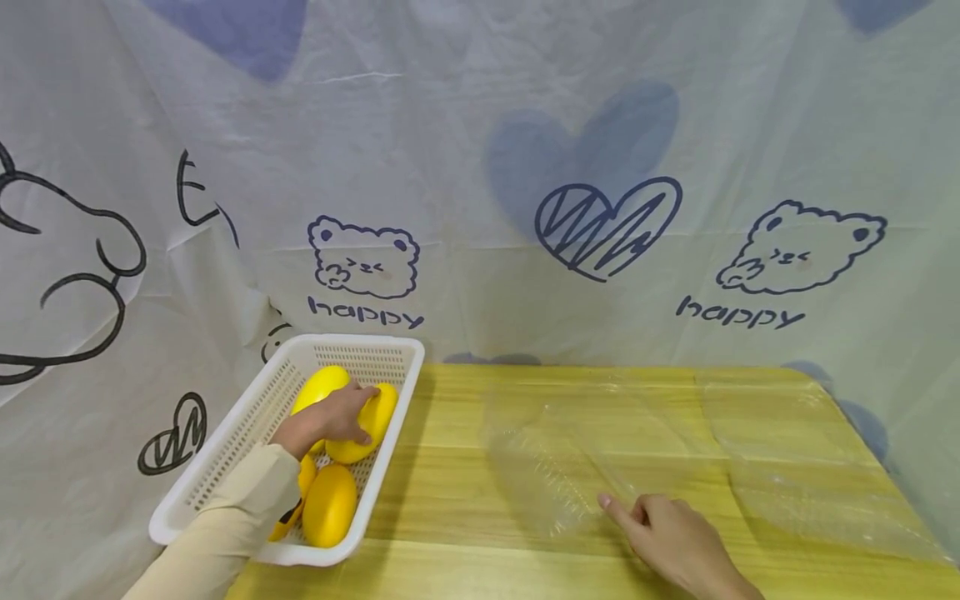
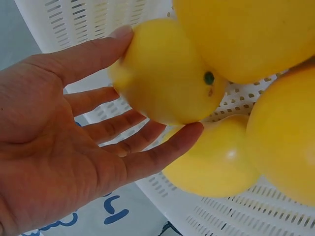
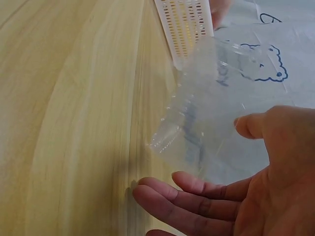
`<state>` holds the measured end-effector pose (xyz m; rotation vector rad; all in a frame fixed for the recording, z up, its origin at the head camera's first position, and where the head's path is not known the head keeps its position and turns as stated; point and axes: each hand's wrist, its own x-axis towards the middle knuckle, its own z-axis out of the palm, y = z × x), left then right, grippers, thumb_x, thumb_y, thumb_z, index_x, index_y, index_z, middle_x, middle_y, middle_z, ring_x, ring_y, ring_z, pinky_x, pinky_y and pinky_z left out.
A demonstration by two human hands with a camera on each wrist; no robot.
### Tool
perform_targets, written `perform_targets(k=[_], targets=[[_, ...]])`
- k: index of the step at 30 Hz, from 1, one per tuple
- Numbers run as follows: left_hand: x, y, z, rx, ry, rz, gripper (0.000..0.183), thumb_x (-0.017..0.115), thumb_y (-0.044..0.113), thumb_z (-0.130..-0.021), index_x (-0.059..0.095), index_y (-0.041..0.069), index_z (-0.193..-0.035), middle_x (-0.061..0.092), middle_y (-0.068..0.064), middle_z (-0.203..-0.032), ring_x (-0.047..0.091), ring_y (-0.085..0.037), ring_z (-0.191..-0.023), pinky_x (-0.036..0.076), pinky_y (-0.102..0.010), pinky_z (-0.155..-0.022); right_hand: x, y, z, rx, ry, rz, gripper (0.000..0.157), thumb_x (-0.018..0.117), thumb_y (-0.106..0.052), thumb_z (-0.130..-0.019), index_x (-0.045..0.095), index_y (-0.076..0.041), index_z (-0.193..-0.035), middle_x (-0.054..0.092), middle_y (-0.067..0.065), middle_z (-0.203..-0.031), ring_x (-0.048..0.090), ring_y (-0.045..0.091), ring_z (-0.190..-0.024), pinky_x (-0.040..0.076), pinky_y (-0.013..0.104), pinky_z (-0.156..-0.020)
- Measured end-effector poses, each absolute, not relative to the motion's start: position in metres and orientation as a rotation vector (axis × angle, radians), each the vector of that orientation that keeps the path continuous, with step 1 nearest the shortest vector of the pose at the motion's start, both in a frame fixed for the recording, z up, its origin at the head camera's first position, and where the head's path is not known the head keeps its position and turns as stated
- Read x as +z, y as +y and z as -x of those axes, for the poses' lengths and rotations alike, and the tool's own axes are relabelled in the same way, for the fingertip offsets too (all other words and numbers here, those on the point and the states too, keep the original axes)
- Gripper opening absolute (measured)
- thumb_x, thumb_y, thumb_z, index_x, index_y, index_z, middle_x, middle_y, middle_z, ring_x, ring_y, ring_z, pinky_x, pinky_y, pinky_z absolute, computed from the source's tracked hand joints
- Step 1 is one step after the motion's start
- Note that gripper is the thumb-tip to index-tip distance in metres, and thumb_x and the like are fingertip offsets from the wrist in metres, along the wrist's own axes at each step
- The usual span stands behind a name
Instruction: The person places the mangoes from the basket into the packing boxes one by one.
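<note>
Yellow fruit (image 1: pixel 384 410) is held in a wide grip by the left hand (image 1: pixel 341 414); right hand (image 1: pixel 671 537), grip spread, is near clear plastic (image 1: pixel 543 487).

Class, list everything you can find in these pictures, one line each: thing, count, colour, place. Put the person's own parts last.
basket: one, white, on the table's left side
yellow fruits: four visible, yellow to orange-yellow, inside the basket
clear plastic packaging: number of pieces unclear, colourless, on the table's middle and right
table: one, yellowish wood grain, under the basket and packaging
printed cloth: number of pieces unclear, pale grey with hearts, bears and "happy", behind and left of the table
sleeve: one, cream, on the left arm
left hand: one, bare, gripping a fruit in the basket
right hand: one, bare, beside the packaging
</note>
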<state>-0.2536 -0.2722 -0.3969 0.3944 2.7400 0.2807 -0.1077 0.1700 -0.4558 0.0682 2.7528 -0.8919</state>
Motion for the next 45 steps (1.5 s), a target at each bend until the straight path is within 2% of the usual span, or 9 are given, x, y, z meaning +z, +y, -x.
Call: perform_targets(k=[3, 7, 12, 21, 25, 31, 37, 41, 45], targets=[[-0.398, -0.271, 0.254, 0.314, 2.717, -0.361, 0.08, 0.082, 0.005, -0.086, 0.039, -0.006, -0.152, 0.041, -0.035, -0.148, 0.048, -0.047, -0.131, 0.04, -0.059, -0.11, -0.457, 0.17, 0.108, -0.9, 2.761, -0.06, 0.062, 0.051, -0.07, -0.096, 0.065, -0.011, -0.082, 0.053, 0.002, -0.061, 0.045, 0.016, -0.053, 0.039, 0.031, -0.051], [-0.397, -0.268, 0.254, 0.338, 2.69, -0.322, 0.084, 0.081, 0.002, -0.084, 0.036, -0.003, -0.154, 0.042, -0.033, -0.151, 0.042, -0.048, -0.137, 0.036, -0.06, -0.113, -0.46, 0.17, 0.107, -0.928, 2.785, -0.011, 0.055, 0.055, -0.063, -0.098, 0.06, -0.013, -0.075, 0.05, 0.0, -0.061, 0.043, 0.014, -0.054, 0.038, 0.03, -0.053], [-0.397, -0.267, 0.255, 0.312, 2.696, -0.306, 0.086, 0.082, 0.001, -0.083, 0.035, -0.003, -0.154, 0.043, -0.034, -0.149, 0.048, -0.044, -0.132, 0.04, -0.058, -0.11, -0.464, 0.167, 0.105, -0.932, 2.859, 0.059, 0.048, 0.06, -0.051, -0.1, 0.052, -0.017, -0.067, 0.046, -0.004, -0.058, 0.041, 0.011, -0.053, 0.034, 0.027, -0.053], [-0.397, -0.268, 0.255, 0.316, 2.674, -0.282, 0.086, 0.081, 0.003, -0.085, 0.033, -0.003, -0.156, 0.04, -0.035, -0.151, 0.043, -0.047, -0.136, 0.036, -0.061, -0.112, -0.471, 0.165, 0.107, -0.954, 2.924, 0.109, 0.018, 0.057, -0.021, -0.101, 0.054, -0.017, -0.084, 0.044, -0.005, -0.059, 0.036, 0.008, -0.049, 0.029, 0.021, -0.046], [-0.396, -0.27, 0.257, 0.296, 2.669, -0.283, 0.085, 0.081, 0.004, -0.086, 0.032, -0.003, -0.156, 0.036, -0.037, -0.153, 0.037, -0.051, -0.14, 0.033, -0.063, -0.114, -0.472, 0.168, 0.111, -1.004, 2.915, 0.08, 0.018, 0.052, -0.017, -0.104, 0.053, -0.015, -0.085, 0.042, -0.004, -0.059, 0.034, 0.007, -0.048, 0.026, 0.02, -0.045], [-0.395, -0.273, 0.256, 0.282, 2.681, -0.299, 0.085, 0.082, 0.005, -0.085, 0.034, -0.002, -0.155, 0.038, -0.038, -0.149, 0.045, -0.05, -0.133, 0.039, -0.062, -0.109, -0.478, 0.176, 0.118, -0.937, 3.025, 0.119, 0.024, 0.049, -0.014, -0.105, 0.05, -0.016, -0.081, 0.04, -0.005, -0.059, 0.033, 0.007, -0.047, 0.025, 0.019, -0.043], [-0.397, -0.277, 0.254, 0.337, 2.665, -0.283, 0.087, 0.083, 0.005, -0.084, 0.033, -0.001, -0.155, 0.037, -0.038, -0.15, 0.046, -0.047, -0.132, 0.038, -0.062, -0.11, -0.487, 0.181, 0.12, -0.845, 3.241, 0.289, 0.024, 0.055, -0.006, -0.096, 0.046, -0.017, -0.076, 0.035, -0.009, -0.059, 0.029, 0.003, -0.047, 0.029, 0.02, -0.041], [-0.398, -0.278, 0.254, 0.357, 2.646, -0.265, 0.088, 0.082, 0.005, -0.086, 0.031, 0.001, -0.157, 0.032, -0.038, -0.154, 0.041, -0.048, -0.137, 0.035, -0.064, -0.112, -0.488, 0.184, 0.121, -0.681, 3.35, 0.425, 0.02, 0.058, -0.007, -0.09, 0.046, -0.018, -0.078, 0.035, -0.011, -0.061, 0.031, 0.004, -0.053, 0.035, 0.025, -0.052], [-0.398, -0.278, 0.254, 0.369, 2.638, -0.263, 0.088, 0.081, 0.005, -0.086, 0.03, 0.001, -0.158, 0.029, -0.038, -0.155, 0.039, -0.049, -0.139, 0.034, -0.064, -0.113, -0.49, 0.188, 0.123, -0.565, 3.387, 0.487, 0.018, 0.059, -0.011, -0.09, 0.048, -0.019, -0.078, 0.037, -0.011, -0.064, 0.034, 0.007, -0.059, 0.036, 0.029, -0.06]])
